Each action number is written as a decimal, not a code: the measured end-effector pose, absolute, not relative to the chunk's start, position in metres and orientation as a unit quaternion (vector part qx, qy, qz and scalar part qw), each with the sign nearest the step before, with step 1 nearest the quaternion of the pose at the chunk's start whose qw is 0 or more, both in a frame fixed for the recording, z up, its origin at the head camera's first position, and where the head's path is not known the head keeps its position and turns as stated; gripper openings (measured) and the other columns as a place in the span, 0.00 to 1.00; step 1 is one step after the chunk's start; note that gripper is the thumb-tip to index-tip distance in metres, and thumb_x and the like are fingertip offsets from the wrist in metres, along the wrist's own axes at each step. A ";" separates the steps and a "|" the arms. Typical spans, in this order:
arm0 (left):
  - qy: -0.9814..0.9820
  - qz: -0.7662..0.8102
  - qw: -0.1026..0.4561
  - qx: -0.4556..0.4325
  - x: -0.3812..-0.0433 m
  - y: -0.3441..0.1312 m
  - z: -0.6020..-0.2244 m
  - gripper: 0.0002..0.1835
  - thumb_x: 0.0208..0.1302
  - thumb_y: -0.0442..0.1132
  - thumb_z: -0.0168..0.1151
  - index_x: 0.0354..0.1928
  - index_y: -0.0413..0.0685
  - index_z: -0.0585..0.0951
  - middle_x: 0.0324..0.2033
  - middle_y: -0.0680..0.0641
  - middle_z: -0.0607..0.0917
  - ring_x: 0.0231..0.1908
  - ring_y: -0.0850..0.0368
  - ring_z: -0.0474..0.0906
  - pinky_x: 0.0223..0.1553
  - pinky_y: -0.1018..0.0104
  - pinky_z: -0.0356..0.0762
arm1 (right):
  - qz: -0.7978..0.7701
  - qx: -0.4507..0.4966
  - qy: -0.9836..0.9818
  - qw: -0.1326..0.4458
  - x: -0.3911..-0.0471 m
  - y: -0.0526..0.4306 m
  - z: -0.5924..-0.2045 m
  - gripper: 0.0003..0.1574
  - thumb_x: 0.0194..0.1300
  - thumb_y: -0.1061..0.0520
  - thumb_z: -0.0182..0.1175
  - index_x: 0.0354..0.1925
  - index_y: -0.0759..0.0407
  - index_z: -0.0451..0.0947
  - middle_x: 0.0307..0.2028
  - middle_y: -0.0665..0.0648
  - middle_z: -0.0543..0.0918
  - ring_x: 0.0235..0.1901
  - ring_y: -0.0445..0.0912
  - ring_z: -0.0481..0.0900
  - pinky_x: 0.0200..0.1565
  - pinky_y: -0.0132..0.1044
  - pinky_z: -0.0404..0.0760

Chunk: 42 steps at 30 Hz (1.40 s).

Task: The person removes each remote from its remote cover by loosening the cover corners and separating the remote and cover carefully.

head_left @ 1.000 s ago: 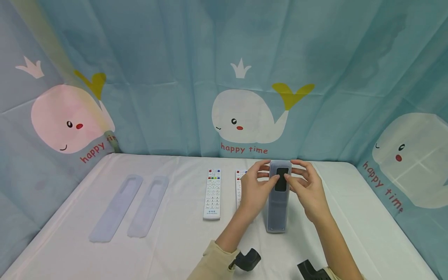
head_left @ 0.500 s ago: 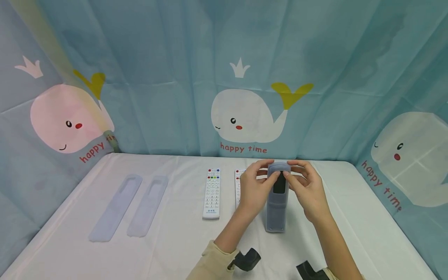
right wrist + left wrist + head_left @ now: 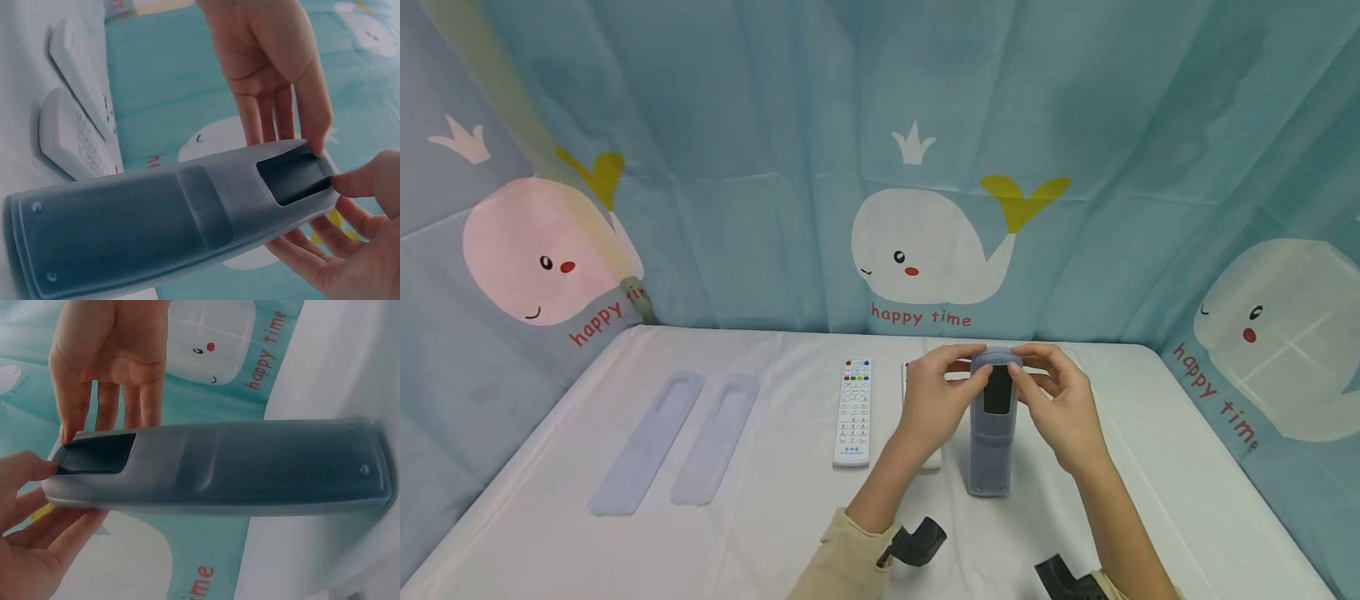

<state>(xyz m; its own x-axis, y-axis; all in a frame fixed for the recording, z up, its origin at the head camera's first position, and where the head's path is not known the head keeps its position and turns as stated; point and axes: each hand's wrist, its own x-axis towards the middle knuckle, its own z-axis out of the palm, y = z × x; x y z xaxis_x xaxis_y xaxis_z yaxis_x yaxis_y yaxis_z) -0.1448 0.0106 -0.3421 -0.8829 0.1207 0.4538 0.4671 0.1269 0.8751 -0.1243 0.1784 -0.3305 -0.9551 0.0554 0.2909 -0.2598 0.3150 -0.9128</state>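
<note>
A dark remote control [image 3: 997, 392] shows through the window of a translucent bluish remote cover [image 3: 991, 454]. It stands nearly upright, its lower end on the white table. My left hand [image 3: 934, 398] pinches the upper left corner, thumb at the window's edge and fingers behind. My right hand [image 3: 1060, 407] grips the upper right corner likewise. In the left wrist view the covered back [image 3: 250, 465] is seen from the side, with my right hand [image 3: 112, 362] above it. The right wrist view shows both thumbs at the window's top rim [image 3: 328, 167].
A white remote [image 3: 852, 417] lies left of the hands. A second white remote [image 3: 933, 460] is mostly hidden behind my left hand and arm. Two flat translucent covers [image 3: 647, 446] [image 3: 715, 442] lie at the table's left. A whale-print curtain [image 3: 760, 250] hangs behind the table.
Both thumbs have shifted up to the window's top edge, and the upper end of the covered remote has tilted. My left arm has moved slightly left, baring the second white remote's lower end.
</note>
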 end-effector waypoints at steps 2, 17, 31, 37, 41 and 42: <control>-0.744 -0.619 0.135 -0.211 -0.146 0.008 -0.342 0.15 0.69 0.29 0.69 0.56 0.36 0.87 0.51 0.40 0.90 0.49 0.46 0.89 0.46 0.71 0.87 | 0.572 0.070 -0.805 0.145 -0.124 0.179 -0.331 0.16 0.78 0.65 0.59 0.60 0.67 0.78 0.56 0.64 0.80 0.42 0.33 0.83 0.43 0.27 0.86; -0.765 -0.569 0.137 -0.267 -0.148 0.000 -0.340 0.12 0.72 0.27 0.62 0.53 0.33 0.87 0.48 0.39 0.90 0.48 0.48 0.88 0.46 0.73 0.87 | 0.536 0.073 -0.823 0.175 -0.121 0.181 -0.326 0.12 0.77 0.67 0.59 0.54 0.69 0.83 0.51 0.66 0.84 0.39 0.32 0.84 0.42 0.25 0.86; -0.765 -0.582 0.096 -0.259 -0.150 -0.006 -0.337 0.11 0.76 0.31 0.60 0.52 0.37 0.88 0.46 0.42 0.91 0.49 0.50 0.88 0.50 0.66 0.88 | 0.567 0.070 -0.801 0.181 -0.121 0.183 -0.324 0.10 0.76 0.67 0.60 0.49 0.73 0.83 0.37 0.38 0.83 0.37 0.33 0.84 0.39 0.27 0.88; -0.757 -0.595 0.075 -0.260 -0.151 -0.007 -0.337 0.11 0.77 0.31 0.59 0.52 0.36 0.88 0.45 0.42 0.91 0.48 0.50 0.89 0.46 0.68 0.88 | 0.594 0.047 -0.787 0.161 -0.120 0.184 -0.322 0.11 0.77 0.66 0.59 0.50 0.76 0.81 0.36 0.37 0.83 0.38 0.34 0.84 0.39 0.28 0.88; -0.751 -0.603 0.064 -0.262 -0.152 -0.007 -0.337 0.11 0.78 0.32 0.59 0.53 0.36 0.88 0.46 0.41 0.91 0.48 0.50 0.89 0.43 0.71 0.88 | 0.609 0.035 -0.779 0.147 -0.121 0.184 -0.321 0.11 0.78 0.66 0.57 0.49 0.77 0.80 0.35 0.39 0.83 0.37 0.36 0.83 0.38 0.30 0.88; -0.749 -0.606 0.060 -0.262 -0.152 -0.007 -0.337 0.11 0.78 0.32 0.59 0.53 0.36 0.87 0.46 0.40 0.91 0.48 0.50 0.89 0.43 0.71 0.88 | 0.611 0.033 -0.778 0.144 -0.121 0.184 -0.321 0.11 0.78 0.66 0.57 0.49 0.76 0.80 0.35 0.40 0.83 0.38 0.37 0.83 0.38 0.31 0.88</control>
<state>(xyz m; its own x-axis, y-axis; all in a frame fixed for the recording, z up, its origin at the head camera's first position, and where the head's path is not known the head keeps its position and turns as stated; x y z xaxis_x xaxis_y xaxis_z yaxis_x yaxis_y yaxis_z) -0.1518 -0.0070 -0.3368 -0.8557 0.3191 0.4073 0.4651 0.1295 0.8757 -0.1214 0.1838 -0.3212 -0.9564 0.1244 0.2644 -0.2274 0.2513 -0.9408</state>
